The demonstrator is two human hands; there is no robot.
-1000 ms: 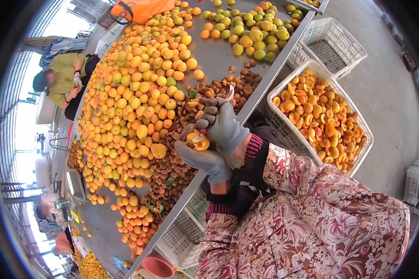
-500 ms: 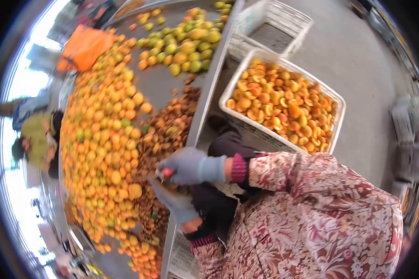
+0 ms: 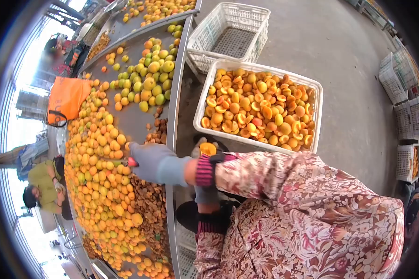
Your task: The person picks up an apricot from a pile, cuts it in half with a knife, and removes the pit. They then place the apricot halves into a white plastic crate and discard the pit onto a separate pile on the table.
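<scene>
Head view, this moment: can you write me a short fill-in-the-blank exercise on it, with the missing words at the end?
1. The right hand wears a grey ____.
2. The left hand holds a piece of ____.
3. The bag at the far edge of the table is coloured ____.
4. The crate heaped with cut pieces is coloured ____.

Missing words: glove; fruit; orange; white.

The right sleeve [image 3: 253, 173] hides much of the left hand [image 3: 198, 148], the right hand [image 3: 149, 162] most of a red handle [image 3: 132, 162].
</scene>
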